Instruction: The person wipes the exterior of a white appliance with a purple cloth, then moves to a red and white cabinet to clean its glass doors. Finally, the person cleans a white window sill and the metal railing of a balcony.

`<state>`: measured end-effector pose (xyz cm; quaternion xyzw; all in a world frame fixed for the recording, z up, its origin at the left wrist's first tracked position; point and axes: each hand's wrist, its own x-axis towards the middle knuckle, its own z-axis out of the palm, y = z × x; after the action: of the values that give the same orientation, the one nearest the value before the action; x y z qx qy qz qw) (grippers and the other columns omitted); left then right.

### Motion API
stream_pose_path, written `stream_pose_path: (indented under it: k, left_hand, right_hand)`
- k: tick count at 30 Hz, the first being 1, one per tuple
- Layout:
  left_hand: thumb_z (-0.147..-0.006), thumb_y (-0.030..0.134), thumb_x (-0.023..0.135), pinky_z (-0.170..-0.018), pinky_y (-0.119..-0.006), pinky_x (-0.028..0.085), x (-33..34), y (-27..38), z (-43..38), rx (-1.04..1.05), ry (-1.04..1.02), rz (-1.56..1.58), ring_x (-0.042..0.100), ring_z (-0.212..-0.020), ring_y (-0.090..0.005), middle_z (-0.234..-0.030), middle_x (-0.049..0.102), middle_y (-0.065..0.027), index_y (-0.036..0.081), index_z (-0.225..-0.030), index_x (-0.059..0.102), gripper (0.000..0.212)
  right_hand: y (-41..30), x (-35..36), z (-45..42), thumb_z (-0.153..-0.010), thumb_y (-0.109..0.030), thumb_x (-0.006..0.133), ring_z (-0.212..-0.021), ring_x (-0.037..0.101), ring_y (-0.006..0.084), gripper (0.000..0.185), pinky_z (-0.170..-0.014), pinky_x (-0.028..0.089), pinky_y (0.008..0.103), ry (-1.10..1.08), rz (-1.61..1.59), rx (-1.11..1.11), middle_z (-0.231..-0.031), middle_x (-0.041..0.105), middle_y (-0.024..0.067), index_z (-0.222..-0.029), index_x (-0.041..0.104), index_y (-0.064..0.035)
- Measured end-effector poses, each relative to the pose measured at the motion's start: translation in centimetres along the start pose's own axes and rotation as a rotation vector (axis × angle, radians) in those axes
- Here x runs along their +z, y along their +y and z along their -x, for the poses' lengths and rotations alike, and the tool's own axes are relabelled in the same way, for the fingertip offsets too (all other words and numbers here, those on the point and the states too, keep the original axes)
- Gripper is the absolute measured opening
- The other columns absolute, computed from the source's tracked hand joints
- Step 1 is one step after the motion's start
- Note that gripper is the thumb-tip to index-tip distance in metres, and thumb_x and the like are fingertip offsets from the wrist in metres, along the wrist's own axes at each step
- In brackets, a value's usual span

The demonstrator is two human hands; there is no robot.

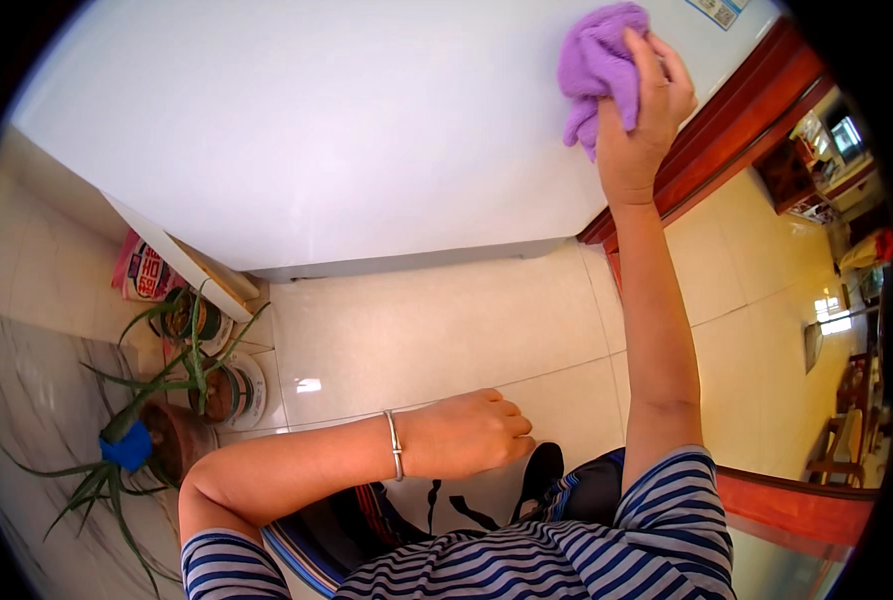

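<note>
A crumpled purple cloth (604,67) lies against the upper right part of a large smooth white panel (341,135), whose exact kind I cannot tell. My right hand (645,112) holds the cloth there, fingers bent over its right side. My left hand (465,435), with a metal bangle (394,444) at the wrist, hangs in front of my body above the tiled floor. Its fingers are curled in, and nothing shows in it. A label with a printed code (719,10) is stuck on the panel's top right.
Potted aloe-like plants (198,360) stand at the left, near a pink printed bag (146,270) and a marble-patterned surface (41,397). A red-brown wooden door frame (739,97) runs beside the panel at right. Beyond it are a tiled floor (746,262) and a wooden chair (840,450).
</note>
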<state>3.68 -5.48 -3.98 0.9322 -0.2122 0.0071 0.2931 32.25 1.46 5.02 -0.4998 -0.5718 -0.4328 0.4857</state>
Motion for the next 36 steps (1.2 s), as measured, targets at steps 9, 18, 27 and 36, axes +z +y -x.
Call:
stream_pose_path:
  k: [9,18,27,36]
  left_hand:
    - [-0.082,0.015,0.070,-0.098,-0.037,0.046,-0.8,-0.7,0.4,-0.085,-0.132,0.046,0.060,-0.112,-0.0250,-0.115,0.062,-0.0115,0.000,-0.115,0.061,0.037]
    - [-0.081,0.015,0.072,-0.098,-0.037,0.047,-0.8,-0.9,0.6,-0.084,-0.141,0.060,0.060,-0.114,-0.0254,-0.119,0.063,-0.0124,0.000,-0.115,0.061,0.039]
    - [-0.086,0.010,0.056,-0.084,-0.035,0.049,-0.3,-0.4,1.3,-0.025,0.053,-0.056,0.063,-0.091,-0.0242,-0.088,0.061,-0.0070,0.004,-0.092,0.063,0.011]
    - [-0.082,0.016,0.071,-0.096,-0.038,0.047,-0.9,0.5,0.4,-0.071,-0.129,-0.004,0.061,-0.112,-0.0258,-0.121,0.063,-0.0119,0.001,-0.118,0.061,0.039]
  right_hand:
    - [2.6,0.7,6.2,-0.079,0.000,0.068,-0.120,0.042,0.0322,0.061,-0.103,0.034,0.0431,0.044,0.050,0.093,-0.130,0.047,0.0141,-0.136,0.049,-0.0103]
    - [2.7,0.0,13.5,-0.077,-0.001,0.070,-0.118,0.044,0.0349,0.063,-0.102,0.039,0.0448,-0.074,0.059,0.292,-0.131,0.041,0.0140,-0.136,0.047,-0.0123]
    - [1.0,-0.1,21.6,-0.080,-0.003,0.066,-0.127,0.039,0.0413,0.068,-0.110,0.032,0.0472,-0.145,0.031,0.752,-0.132,0.040,0.0226,-0.141,0.036,-0.0040]
    - [-0.7,4.7,30.5,-0.087,-0.006,0.070,-0.129,0.044,0.0317,0.072,-0.112,0.034,0.0402,0.018,-0.185,1.535,-0.140,0.040,0.0177,-0.145,0.029,0.0005]
